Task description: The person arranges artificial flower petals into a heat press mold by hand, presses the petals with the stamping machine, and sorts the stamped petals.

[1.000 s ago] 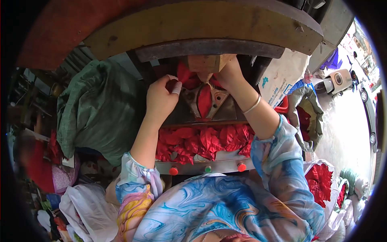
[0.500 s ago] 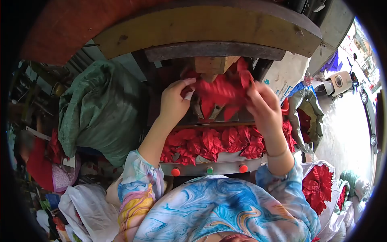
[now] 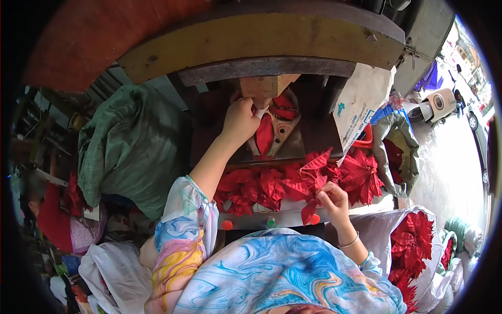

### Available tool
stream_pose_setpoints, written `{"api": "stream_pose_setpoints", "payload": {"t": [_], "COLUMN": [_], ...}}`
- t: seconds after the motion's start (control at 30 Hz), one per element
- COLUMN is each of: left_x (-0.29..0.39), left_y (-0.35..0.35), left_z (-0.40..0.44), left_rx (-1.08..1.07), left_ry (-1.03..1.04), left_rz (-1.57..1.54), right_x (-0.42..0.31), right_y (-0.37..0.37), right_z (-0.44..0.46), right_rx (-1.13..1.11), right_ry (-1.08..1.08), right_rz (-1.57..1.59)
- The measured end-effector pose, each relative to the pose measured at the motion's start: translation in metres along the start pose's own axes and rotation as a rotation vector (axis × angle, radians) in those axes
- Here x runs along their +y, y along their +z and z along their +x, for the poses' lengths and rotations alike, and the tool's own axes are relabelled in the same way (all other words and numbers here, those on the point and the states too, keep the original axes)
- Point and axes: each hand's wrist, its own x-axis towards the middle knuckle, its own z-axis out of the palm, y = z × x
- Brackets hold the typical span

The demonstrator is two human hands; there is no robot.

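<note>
My right hand (image 3: pixel 334 201) pinches the edge of a red fabric poinsettia (image 3: pixel 315 180) above the front tray, and its petals hang down. My left hand (image 3: pixel 241 119) reaches under the wooden block (image 3: pixel 265 86) of a press. Its fingers are curled, their tips partly hidden by the block, and a white wrap shows on one finger. Beside it a metal mould (image 3: pixel 286 128) has red petal pieces (image 3: pixel 265 135) lying in its openings. Whether the left fingertips grip a petal is hidden.
Red fabric flowers (image 3: pixel 269 188) fill the tray along a panel with red and green buttons (image 3: pixel 271 222). A green sack (image 3: pixel 136 146) stands on the left. White bags (image 3: pixel 117 272) and a bag of red flowers (image 3: pixel 412 240) flank me. The heavy press beam (image 3: pixel 261 39) spans overhead.
The red fabric between both hands has left the press area. My right hand has come down and toward me with a red flower; my left hand has moved in beneath the block.
</note>
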Motion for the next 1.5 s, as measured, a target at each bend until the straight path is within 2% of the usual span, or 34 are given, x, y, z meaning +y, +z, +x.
{"api": "stream_pose_setpoints", "payload": {"t": [0.07, 0.13, 0.2, 0.33, 0.4, 0.5, 0.7, 0.73, 1.4, 1.47, 1.5], "left_x": [0.024, 0.050, 0.065, 0.061, 0.057, 0.054, 0.043, 0.044, 0.038, 0.037, 0.041], "left_y": [-0.020, -0.044, -0.062, -0.057, -0.046, -0.029, 0.004, 0.001, 0.004, -0.001, -0.005], "left_z": [-0.009, -0.033, -0.074, -0.184, -0.237, -0.284, -0.306, -0.307, -0.310, -0.314, -0.310], "left_rx": [0.027, 0.165, 0.175, 0.103, 0.038, 0.015, 0.155, 0.094, 0.109, 0.117, 0.093], "left_ry": [-0.013, 0.051, 0.038, -0.102, -0.243, -0.247, -0.177, -0.204, -0.164, -0.389, -0.372], "left_rz": [-0.019, -0.147, -0.166, -0.101, -0.087, 0.029, 0.202, 0.203, 0.272, -0.074, -0.015], "right_x": [0.024, 0.027, 0.045, 0.074, 0.082, 0.092, 0.107, 0.104, 0.098, 0.082, 0.077], "right_y": [0.000, 0.004, 0.006, 0.008, 0.009, 0.011, 0.012, 0.013, 0.016, 0.017, 0.017], "right_z": [-0.003, -0.006, -0.013, -0.028, -0.029, -0.032, -0.027, -0.029, -0.023, -0.015, -0.015], "right_rx": [0.062, 0.091, 0.142, 0.171, 0.163, 0.142, 0.134, 0.120, 0.162, 0.238, 0.216], "right_ry": [-0.052, -0.190, -0.335, -0.391, -0.420, -0.450, -0.474, -0.445, -0.439, -0.382, -0.394], "right_rz": [-0.175, -0.535, -0.678, -0.764, -0.807, -0.896, -0.995, -1.035, -1.049, -0.816, -0.832]}}
